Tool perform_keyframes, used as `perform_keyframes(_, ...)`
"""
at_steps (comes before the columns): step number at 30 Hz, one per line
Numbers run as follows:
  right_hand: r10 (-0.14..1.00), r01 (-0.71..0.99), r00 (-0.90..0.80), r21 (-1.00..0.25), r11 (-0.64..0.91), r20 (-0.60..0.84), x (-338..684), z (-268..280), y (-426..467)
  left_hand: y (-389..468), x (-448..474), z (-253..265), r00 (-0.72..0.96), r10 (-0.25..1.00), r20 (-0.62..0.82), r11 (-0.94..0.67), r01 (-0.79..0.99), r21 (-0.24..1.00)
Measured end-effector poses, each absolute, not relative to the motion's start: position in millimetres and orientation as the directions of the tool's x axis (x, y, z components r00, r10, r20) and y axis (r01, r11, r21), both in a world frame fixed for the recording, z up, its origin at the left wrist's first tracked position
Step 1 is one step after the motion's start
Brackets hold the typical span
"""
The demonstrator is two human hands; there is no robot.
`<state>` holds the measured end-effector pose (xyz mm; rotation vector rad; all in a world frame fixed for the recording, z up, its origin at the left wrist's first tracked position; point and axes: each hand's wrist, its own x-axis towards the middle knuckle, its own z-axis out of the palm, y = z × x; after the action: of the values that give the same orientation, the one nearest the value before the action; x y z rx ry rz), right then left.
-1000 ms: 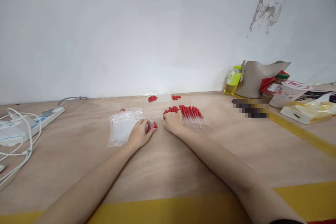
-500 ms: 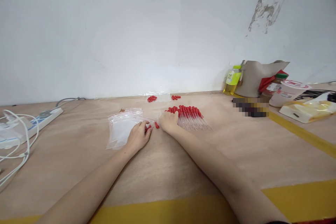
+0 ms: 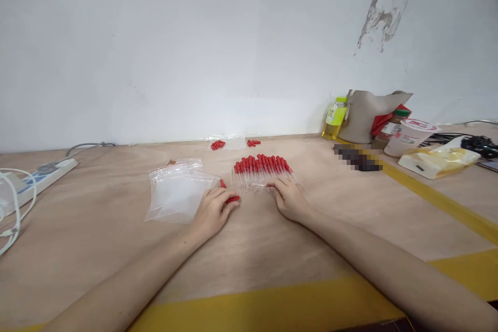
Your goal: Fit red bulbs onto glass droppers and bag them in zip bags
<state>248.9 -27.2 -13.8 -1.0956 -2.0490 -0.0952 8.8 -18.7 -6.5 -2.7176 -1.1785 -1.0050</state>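
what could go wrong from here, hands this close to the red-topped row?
1. The right hand is close beside the row of red-topped tubes; a brush might scatter them.
2. The thin clear tube at its fingertips looks slender, so it might slip.
3. The loose red piece by the clear plastic bags could get knocked away.

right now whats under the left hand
Part of a red piece shows between the thumb and fingers of the left hand. The rest of it, and anything under the palm, is covered and cannot be seen.
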Motion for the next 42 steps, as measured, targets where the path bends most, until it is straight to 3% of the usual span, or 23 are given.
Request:
perform_keyframes(20, 0.682, 0.695, -0.460, -0.249, 0.675, 0.568, 232, -12, -39, -19, 8, -8, 0.572, 0.590, 0.570, -0.777, 0.595, 0.207)
perform_keyframes(27, 0.697, 0.701, -0.499, -0.232, 0.674, 0.515, 234, -10, -33, -22, 10, -4, 0.656, 0.556, 0.510, -0.814, 0.556, 0.171)
perform_keyframes(42, 0.734, 0.761, -0.471, -0.195, 0.619, 0.490, 220, -7, -43, -23, 11, -3, 0.671, 0.557, 0.489, -0.812, 0.563, 0.153)
